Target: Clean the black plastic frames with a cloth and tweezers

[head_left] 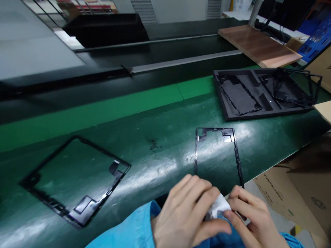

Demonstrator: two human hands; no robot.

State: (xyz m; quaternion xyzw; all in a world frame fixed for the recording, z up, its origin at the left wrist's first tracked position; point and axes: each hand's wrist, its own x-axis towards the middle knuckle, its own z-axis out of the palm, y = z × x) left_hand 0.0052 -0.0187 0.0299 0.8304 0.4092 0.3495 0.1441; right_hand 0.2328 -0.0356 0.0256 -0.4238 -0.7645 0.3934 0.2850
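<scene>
Both hands on a crumpled white wipe at the belt's near edge.

My left hand (186,210) is curled over the soft wipe (219,206) and my right hand (252,217) pinches its other edge, so both grasp it. Just beyond lies a thin black frame (227,135), flat on the glossy green belt (155,165). Its near end is hidden behind my fingers, so I cannot tell if they touch. I judge the work midway: this frame and a wide frame (113,167) at left lie out, and more sit in the matte foam tray (258,114).

2 loose black frames (113,167) (227,136) — 1 foam tray (266,113), 1 wooden board (258,44), 1 white wad (219,206).
</scene>
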